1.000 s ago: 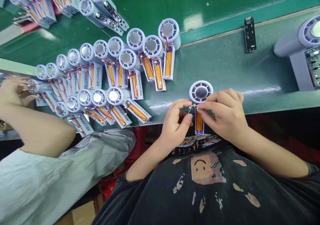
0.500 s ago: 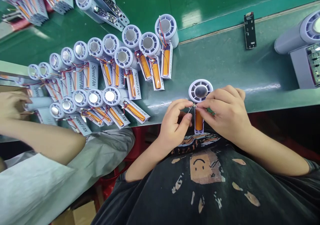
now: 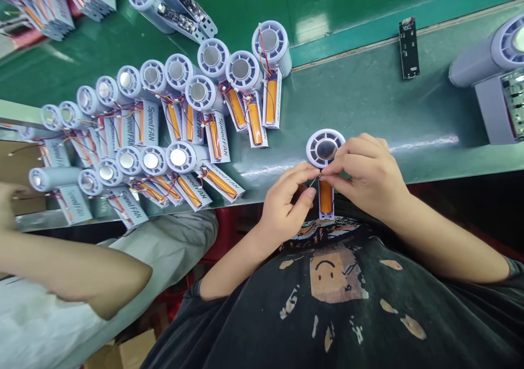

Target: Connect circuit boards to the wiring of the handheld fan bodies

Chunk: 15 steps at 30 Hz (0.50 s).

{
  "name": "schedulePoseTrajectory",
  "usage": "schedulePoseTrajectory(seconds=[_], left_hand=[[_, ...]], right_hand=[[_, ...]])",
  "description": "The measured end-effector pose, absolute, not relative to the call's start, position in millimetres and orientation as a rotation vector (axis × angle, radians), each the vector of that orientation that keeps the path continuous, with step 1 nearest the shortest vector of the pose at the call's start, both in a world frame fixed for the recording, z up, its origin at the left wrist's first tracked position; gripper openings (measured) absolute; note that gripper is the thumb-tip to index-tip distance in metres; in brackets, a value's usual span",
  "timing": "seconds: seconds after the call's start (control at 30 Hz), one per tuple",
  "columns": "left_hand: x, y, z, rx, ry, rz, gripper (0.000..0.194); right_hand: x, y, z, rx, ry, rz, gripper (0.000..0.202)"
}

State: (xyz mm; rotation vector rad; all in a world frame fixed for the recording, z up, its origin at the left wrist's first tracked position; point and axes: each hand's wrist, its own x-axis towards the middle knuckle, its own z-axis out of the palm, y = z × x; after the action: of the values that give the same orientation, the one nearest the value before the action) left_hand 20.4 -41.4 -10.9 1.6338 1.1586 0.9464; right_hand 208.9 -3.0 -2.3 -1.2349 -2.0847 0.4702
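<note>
A lilac handheld fan point(image 3: 326, 146) sits at the table's front edge, its round end with a silver disc facing up. Its open handle, holding an orange battery point(image 3: 326, 196), points toward my body and overhangs the edge. Just over where the handle meets the fan head, both hands work fingertip to fingertip. My left hand point(image 3: 289, 201) pinches a thin wire point(image 3: 313, 182). My right hand point(image 3: 364, 178) also pinches at the wires, thumb against forefinger; the small part between the fingertips is mostly hidden.
Several similar fans point(image 3: 198, 92) with exposed orange batteries stand in rows on the left. A black circuit board point(image 3: 409, 48) lies at the back right, and another fan point(image 3: 477, 66) with a board stands far right. A co-worker's arm point(image 3: 82, 260) reaches in at left.
My hands stay at the wires, with the right hand shifted slightly left. The co-worker's hand has moved left, off a fan that now lies in full view.
</note>
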Motion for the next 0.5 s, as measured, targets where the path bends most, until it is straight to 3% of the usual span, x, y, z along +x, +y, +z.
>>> schedulePoseTrajectory(seconds=[0.2, 0.37, 0.5], left_hand=[[21, -38, -11, 1.545, 1.145, 0.927, 0.022], [20, -37, -14, 1.408, 1.166, 0.993, 0.02], [21, -40, -16, 1.359, 1.141, 0.951, 0.023]], right_hand=[[209, -1, 3, -1.201, -2.053, 0.595, 0.004], [243, 5, 6, -1.024, -2.071, 0.829, 0.035], [258, -1, -5, -0.855, -2.063, 1.151, 0.02]])
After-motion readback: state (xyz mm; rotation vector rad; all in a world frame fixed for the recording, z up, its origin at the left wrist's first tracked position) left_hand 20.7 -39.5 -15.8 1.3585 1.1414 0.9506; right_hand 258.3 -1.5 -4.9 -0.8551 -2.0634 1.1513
